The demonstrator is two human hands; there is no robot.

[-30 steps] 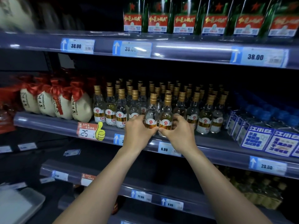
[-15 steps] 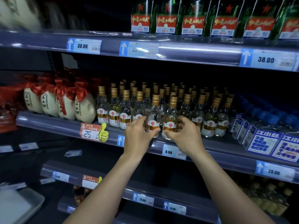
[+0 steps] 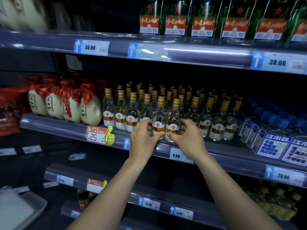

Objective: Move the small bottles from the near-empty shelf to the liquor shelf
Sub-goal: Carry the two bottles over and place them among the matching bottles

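Two small bottles (image 3: pixel 165 125) stand at the front lip of the liquor shelf (image 3: pixel 66 125), and we have one in each hand: our left hand (image 3: pixel 142 138) curls round the clearer one, thumb across its red and gold label, while our right hand (image 3: pixel 187 138) curls round the amber one beside it. Both sets of fingers look closed against the glass, though the far sides of the bottles are hidden, so how firmly we hold them we can only judge. The two bottles touch one another, and their bases appear to rest on the shelf, a little forward of the row of like bottles (image 3: pixel 206 113) with gold caps that fills the shelf behind and to either side. We judge they are held low, at the label, so the tall necks stay upright as we nudge them back into line; a grip nearer the cap would tip them. To the left sit cream jars (image 3: pixel 54 105) tied with red ribbon, to the right blue boxed packs (image 3: pixel 272 146), so the only room is in this middle stretch. What likely remains is sliding the pair back flush with their neighbours without knocking the crowded front row
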